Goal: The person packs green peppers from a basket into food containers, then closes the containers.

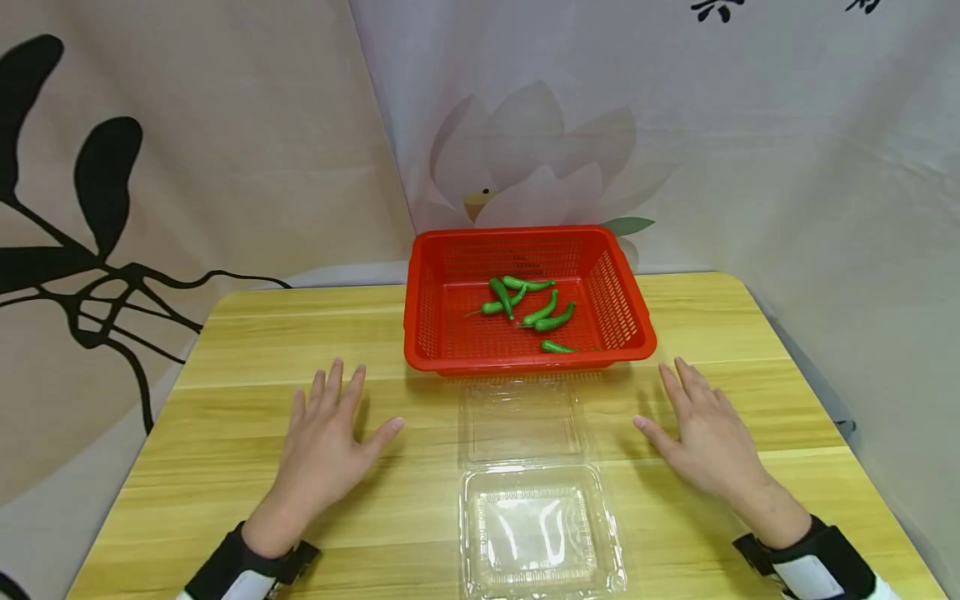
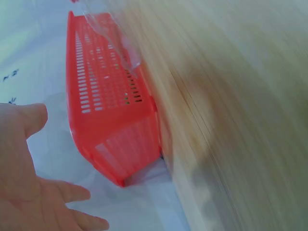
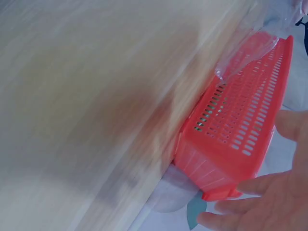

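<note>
Pale fabric backdrop (image 1: 825, 167) hanging behind lt wood-grain table (image 1: 255, 350), blk plant print (image 1: 108, 183) spreading on L, faint lotus print (image 1: 525, 133) w/ grn leaf (image 1: 628, 226) showing nr ctr

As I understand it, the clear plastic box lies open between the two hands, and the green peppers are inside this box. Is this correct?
Not quite: the green peppers lie in the red basket, not in the clear plastic box, as the head view shows. The box does lie open between the left hand and the right hand.
</note>
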Demonstrator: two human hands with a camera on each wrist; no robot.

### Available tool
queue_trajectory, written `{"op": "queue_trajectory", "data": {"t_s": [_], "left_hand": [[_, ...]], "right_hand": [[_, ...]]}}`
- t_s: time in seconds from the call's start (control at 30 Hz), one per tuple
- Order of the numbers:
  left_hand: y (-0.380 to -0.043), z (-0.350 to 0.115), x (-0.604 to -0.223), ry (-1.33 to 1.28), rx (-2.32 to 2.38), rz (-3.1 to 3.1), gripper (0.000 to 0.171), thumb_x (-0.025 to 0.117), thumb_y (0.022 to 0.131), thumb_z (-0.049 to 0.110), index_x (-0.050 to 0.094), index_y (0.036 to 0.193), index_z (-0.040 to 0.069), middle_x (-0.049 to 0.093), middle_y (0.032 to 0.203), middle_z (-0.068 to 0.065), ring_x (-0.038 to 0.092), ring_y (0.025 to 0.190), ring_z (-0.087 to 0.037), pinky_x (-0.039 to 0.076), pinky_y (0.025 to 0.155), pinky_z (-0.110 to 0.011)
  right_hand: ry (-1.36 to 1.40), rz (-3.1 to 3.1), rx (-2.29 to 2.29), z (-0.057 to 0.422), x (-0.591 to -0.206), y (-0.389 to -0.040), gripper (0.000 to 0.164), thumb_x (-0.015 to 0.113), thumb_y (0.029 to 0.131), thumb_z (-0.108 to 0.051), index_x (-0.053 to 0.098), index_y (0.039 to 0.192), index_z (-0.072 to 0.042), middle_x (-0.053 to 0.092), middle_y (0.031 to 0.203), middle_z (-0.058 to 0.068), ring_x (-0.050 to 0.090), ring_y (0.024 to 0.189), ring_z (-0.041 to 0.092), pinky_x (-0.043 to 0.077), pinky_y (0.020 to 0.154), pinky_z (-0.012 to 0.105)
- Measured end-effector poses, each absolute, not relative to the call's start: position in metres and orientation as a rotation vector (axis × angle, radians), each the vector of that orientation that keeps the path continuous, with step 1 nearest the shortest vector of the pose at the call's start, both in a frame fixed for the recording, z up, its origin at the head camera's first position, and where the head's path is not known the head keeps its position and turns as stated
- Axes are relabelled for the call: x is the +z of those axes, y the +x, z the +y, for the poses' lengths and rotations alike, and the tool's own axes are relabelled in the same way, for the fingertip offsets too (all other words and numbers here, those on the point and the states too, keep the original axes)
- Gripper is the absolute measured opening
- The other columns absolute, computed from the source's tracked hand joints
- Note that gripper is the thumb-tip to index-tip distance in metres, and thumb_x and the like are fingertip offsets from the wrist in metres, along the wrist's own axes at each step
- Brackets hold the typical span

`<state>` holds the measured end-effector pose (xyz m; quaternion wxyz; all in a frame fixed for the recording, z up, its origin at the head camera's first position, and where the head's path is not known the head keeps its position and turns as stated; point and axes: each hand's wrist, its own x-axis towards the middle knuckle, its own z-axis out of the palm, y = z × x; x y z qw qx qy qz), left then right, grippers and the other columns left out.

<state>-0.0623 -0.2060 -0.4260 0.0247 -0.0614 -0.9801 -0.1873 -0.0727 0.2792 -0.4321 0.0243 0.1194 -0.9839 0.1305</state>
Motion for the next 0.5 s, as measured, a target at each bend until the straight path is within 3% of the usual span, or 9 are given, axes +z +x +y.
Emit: {"op": "queue_trajectory", "data": {"t_s": [0.3,0.5], "left_hand": [[-0.056,-0.194,-0.424,-0.163,-0.765,-2.95,0.087,0.06,0.1,0.062,0.042,0.158,0.0,0.03,0.164,-0.031,0.026,0.15,-0.054,0.02,0.118,-0.073],[-0.054,-0.185,-0.424,-0.122,-0.947,-2.934,0.08,0.056,0.104,0.059,0.045,0.155,-0.001,0.042,0.159,-0.027,0.038,0.146,-0.048,0.031,0.116,-0.068]], "right_hand": [[0.348,-3.061,0.535,0.263,-0.426,-0.067,0.083,0.056,0.105,-0.055,0.033,0.16,0.004,0.035,0.161,0.033,0.041,0.14,0.056,0.041,0.103,0.074],[0.328,-3.041,0.667,0.252,-0.425,-0.063,0.075,0.057,0.107,-0.05,0.042,0.154,0.005,0.046,0.154,0.031,0.048,0.136,0.053,0.045,0.099,0.072]]}}
